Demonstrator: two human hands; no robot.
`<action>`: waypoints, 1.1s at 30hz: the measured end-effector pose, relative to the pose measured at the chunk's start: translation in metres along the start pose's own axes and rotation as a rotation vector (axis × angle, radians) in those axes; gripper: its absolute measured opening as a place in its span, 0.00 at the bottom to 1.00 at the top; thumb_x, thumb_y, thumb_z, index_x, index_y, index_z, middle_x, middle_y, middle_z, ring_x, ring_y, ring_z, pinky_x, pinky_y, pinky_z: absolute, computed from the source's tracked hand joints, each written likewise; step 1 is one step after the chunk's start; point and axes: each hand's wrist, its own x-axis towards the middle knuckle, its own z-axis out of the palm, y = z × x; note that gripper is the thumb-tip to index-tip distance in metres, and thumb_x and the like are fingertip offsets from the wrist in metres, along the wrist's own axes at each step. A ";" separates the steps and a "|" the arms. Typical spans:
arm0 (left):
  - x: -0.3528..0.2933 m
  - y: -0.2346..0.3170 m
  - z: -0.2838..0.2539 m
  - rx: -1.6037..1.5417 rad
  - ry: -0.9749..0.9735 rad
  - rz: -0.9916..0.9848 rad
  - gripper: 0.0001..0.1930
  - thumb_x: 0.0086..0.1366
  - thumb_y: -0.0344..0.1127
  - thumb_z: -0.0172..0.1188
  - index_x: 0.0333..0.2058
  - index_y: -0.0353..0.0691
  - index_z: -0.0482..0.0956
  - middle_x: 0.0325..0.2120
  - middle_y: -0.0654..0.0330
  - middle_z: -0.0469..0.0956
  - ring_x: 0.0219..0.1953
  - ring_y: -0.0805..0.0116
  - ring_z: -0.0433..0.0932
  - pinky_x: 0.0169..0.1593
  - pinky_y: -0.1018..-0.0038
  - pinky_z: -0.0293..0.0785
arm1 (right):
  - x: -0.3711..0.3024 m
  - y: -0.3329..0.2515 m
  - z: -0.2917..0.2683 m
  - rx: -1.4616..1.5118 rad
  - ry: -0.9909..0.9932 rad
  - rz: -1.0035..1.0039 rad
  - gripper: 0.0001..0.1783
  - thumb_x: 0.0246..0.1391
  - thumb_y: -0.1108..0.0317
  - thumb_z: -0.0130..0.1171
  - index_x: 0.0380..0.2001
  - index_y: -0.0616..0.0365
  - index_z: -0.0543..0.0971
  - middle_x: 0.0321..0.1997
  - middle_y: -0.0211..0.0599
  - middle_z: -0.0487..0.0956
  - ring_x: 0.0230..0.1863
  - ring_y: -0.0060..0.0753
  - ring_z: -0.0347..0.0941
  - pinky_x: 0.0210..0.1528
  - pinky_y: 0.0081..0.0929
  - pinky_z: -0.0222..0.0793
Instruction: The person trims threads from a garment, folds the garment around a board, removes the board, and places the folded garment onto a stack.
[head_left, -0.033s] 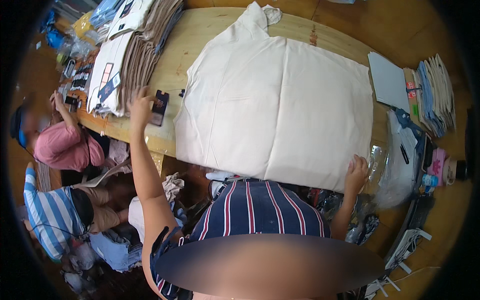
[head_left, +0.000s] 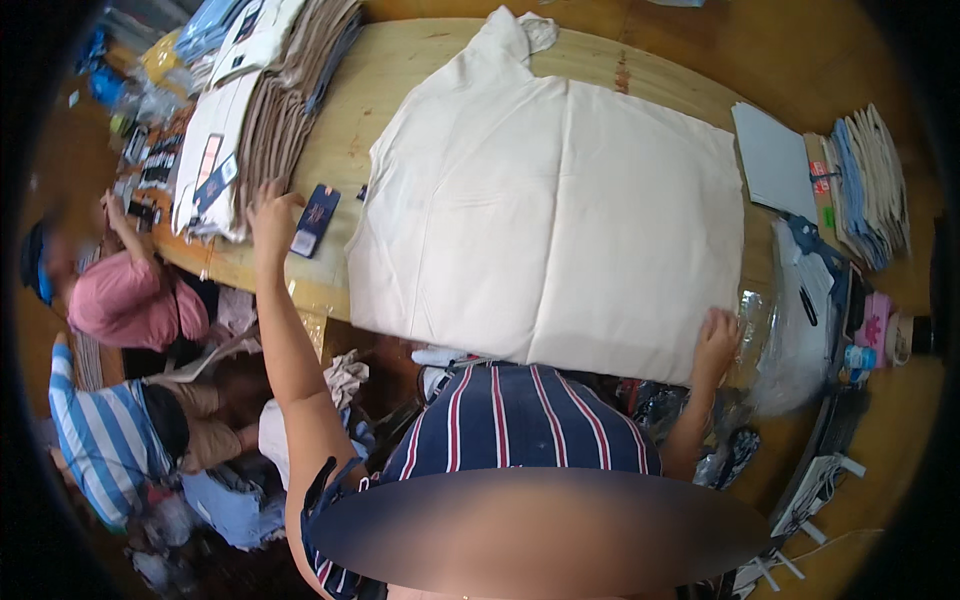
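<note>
"How are the arms?"
"Left arm (head_left: pixel 295 345) reaching forward, left hand (head_left: pixel 272 222) beside the stack of folded garments (head_left: pixel 275 130); right hand (head_left: pixel 714 342) at the near right corner of the cream garment (head_left: pixel 640 230), spread on the table (head_left: pixel 350 110)."
"Changed?"
"The dark tag (head_left: pixel 316 219) lies more aslant; the left hand sits slightly farther from it."
"Fingers?"
"Left, half spread beside the tag; right, loosely curled on the cloth; pinching, I cannot tell."

Table (head_left: pixel 340 140): was yellowish, stained near far edge
Cream garment (head_left: pixel 560 230): lay spread flat mid-table
Folded clothes (head_left: pixel 270 140): stood in stacks at left
Dark tag (head_left: pixel 316 220): lay between garment and stacks
</note>
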 end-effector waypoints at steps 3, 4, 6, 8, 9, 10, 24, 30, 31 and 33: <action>0.047 0.025 0.029 -0.301 -0.070 0.062 0.15 0.54 0.32 0.48 0.42 0.49 0.71 0.51 0.60 0.62 0.58 0.58 0.53 0.54 0.52 0.50 | 0.065 -0.034 -0.003 0.219 0.375 -0.200 0.15 0.44 0.73 0.53 0.40 0.58 0.73 0.46 0.46 0.69 0.45 0.47 0.65 0.48 0.35 0.61; 0.050 0.053 0.040 -0.423 -0.005 0.158 0.17 0.56 0.35 0.48 0.46 0.51 0.68 0.52 0.60 0.61 0.58 0.58 0.52 0.55 0.52 0.49 | 0.096 -0.045 -0.003 0.333 0.427 -0.294 0.17 0.45 0.71 0.53 0.42 0.56 0.71 0.47 0.47 0.68 0.48 0.48 0.63 0.50 0.36 0.60; 0.058 0.097 0.056 -0.284 -0.052 0.272 0.23 0.62 0.47 0.39 0.56 0.57 0.53 0.57 0.62 0.53 0.60 0.59 0.49 0.56 0.49 0.45 | 0.143 -0.089 -0.008 0.170 0.493 -0.386 0.21 0.45 0.60 0.54 0.46 0.50 0.70 0.52 0.43 0.65 0.54 0.49 0.58 0.53 0.41 0.55; 0.083 0.113 0.091 -0.143 -0.134 0.200 0.23 0.62 0.51 0.35 0.57 0.60 0.51 0.59 0.66 0.47 0.60 0.61 0.46 0.56 0.48 0.42 | 0.178 -0.097 0.051 0.093 0.308 -0.158 0.25 0.48 0.52 0.49 0.51 0.39 0.64 0.59 0.34 0.57 0.61 0.40 0.48 0.57 0.50 0.43; 0.090 0.107 0.100 -0.183 -0.118 0.133 0.23 0.62 0.52 0.34 0.57 0.62 0.51 0.59 0.67 0.46 0.61 0.61 0.45 0.56 0.47 0.41 | 0.189 -0.108 0.057 0.052 0.181 -0.054 0.25 0.50 0.51 0.46 0.53 0.37 0.62 0.61 0.31 0.54 0.62 0.37 0.44 0.57 0.51 0.40; 0.104 0.108 0.105 -0.232 -0.096 0.086 0.23 0.62 0.53 0.32 0.57 0.63 0.50 0.60 0.68 0.45 0.61 0.61 0.44 0.56 0.46 0.40 | 0.200 -0.105 0.064 0.018 0.231 -0.083 0.23 0.51 0.51 0.44 0.51 0.38 0.64 0.59 0.29 0.58 0.60 0.37 0.49 0.57 0.49 0.42; -0.048 0.204 0.022 -0.321 -0.057 0.160 0.26 0.60 0.52 0.39 0.57 0.57 0.52 0.59 0.64 0.47 0.61 0.62 0.43 0.56 0.44 0.33 | 0.282 0.010 -0.028 -0.186 -0.262 0.025 0.39 0.42 0.43 0.51 0.56 0.51 0.58 0.48 0.47 0.69 0.50 0.46 0.64 0.52 0.39 0.58; -0.112 0.123 0.030 -0.479 -0.018 -0.148 0.24 0.60 0.47 0.42 0.56 0.54 0.55 0.57 0.62 0.52 0.61 0.62 0.46 0.56 0.45 0.35 | 0.282 -0.018 -0.073 -0.310 0.119 -0.321 0.15 0.48 0.69 0.37 0.33 0.59 0.74 0.32 0.50 0.75 0.35 0.51 0.71 0.35 0.43 0.65; -0.116 0.109 0.034 -0.360 -0.032 -0.211 0.23 0.60 0.46 0.44 0.54 0.53 0.58 0.55 0.62 0.55 0.60 0.61 0.48 0.56 0.46 0.36 | 0.248 -0.052 -0.093 -0.290 0.180 -0.410 0.14 0.48 0.71 0.38 0.34 0.60 0.73 0.31 0.50 0.75 0.33 0.52 0.71 0.34 0.42 0.66; -0.135 0.085 0.050 -0.355 -0.026 -0.324 0.22 0.59 0.45 0.45 0.53 0.52 0.60 0.55 0.62 0.56 0.59 0.60 0.50 0.56 0.47 0.39 | 0.178 -0.116 -0.122 0.039 0.293 -0.651 0.11 0.51 0.70 0.41 0.37 0.60 0.71 0.29 0.50 0.75 0.30 0.49 0.72 0.31 0.36 0.67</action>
